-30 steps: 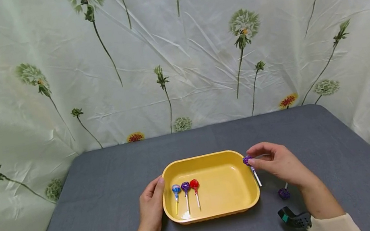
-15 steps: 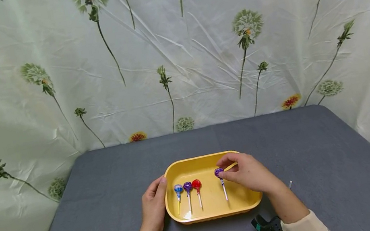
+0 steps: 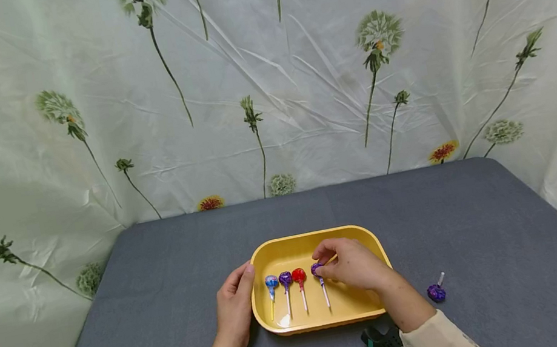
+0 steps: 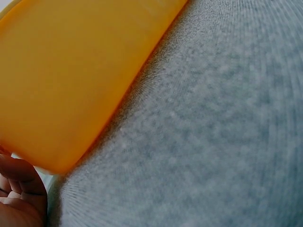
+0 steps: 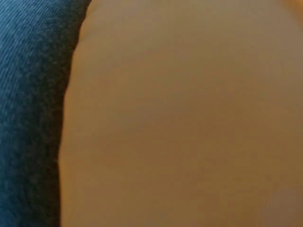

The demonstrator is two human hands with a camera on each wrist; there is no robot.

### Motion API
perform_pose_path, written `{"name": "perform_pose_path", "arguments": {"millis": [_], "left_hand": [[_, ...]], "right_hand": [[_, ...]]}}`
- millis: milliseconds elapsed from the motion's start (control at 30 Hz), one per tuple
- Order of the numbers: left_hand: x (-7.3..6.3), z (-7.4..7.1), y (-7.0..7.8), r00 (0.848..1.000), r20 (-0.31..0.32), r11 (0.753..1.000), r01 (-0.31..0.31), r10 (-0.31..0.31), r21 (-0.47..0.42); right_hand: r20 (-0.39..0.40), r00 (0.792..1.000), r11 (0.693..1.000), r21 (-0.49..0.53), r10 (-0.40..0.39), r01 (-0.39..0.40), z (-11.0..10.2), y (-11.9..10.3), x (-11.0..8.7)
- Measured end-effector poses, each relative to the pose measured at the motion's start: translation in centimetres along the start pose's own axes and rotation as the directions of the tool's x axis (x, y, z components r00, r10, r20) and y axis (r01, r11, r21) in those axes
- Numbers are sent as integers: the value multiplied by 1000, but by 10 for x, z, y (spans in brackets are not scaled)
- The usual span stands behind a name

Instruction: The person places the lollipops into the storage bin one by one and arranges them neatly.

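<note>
In the head view a yellow tray (image 3: 357, 312) holds a row of lollipops. From the left they are a blue one (image 3: 271, 282), a purple one (image 3: 285, 278) and a red one (image 3: 299, 275). My right hand (image 3: 354, 262) pinches another purple lollipop (image 3: 323, 289) by its wrapped head, inside the tray to the right of the red one; its white stick points toward me. My left hand (image 3: 234, 303) grips the tray's left end, thumb at the rim. The left wrist view shows the tray wall (image 4: 71, 85) and curled fingers (image 4: 23, 175) at its corner.
One more purple lollipop (image 3: 436, 292) lies on the grey tablecloth (image 3: 182, 257) to the right of the tray. Behind the table hangs a pale curtain (image 3: 305, 70) with a dandelion print. The tray wall fills most of the right wrist view.
My right hand has carried the purple lollipop leftward from beyond the tray's right rim to beside the red one. The left hand stays on the tray. The lollipop on the cloth is uncovered again.
</note>
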State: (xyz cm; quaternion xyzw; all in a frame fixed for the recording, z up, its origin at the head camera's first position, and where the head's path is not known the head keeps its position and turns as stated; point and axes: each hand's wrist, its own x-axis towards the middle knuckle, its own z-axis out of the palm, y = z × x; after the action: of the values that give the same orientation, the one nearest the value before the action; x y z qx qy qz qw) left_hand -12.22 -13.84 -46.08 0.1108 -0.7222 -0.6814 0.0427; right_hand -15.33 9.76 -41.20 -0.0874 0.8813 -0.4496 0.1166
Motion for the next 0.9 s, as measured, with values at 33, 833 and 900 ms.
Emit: {"name": "perform_pose_path", "arguments": {"millis": [33, 833, 900], "left_hand": [[0, 0, 0, 1000, 1, 1000, -3, 3, -4], [-1, 1, 2, 1000, 0, 1000, 5, -5, 11], [-1, 1, 2, 1000, -3, 1000, 6, -6, 8]], "right_hand": [[-5, 1000, 1000, -8, -1, 1, 1, 0, 0], [-38, 999, 986, -168, -9, 2, 8, -3, 7], [-35, 999, 984, -176, -16, 9, 9, -3, 7]]}}
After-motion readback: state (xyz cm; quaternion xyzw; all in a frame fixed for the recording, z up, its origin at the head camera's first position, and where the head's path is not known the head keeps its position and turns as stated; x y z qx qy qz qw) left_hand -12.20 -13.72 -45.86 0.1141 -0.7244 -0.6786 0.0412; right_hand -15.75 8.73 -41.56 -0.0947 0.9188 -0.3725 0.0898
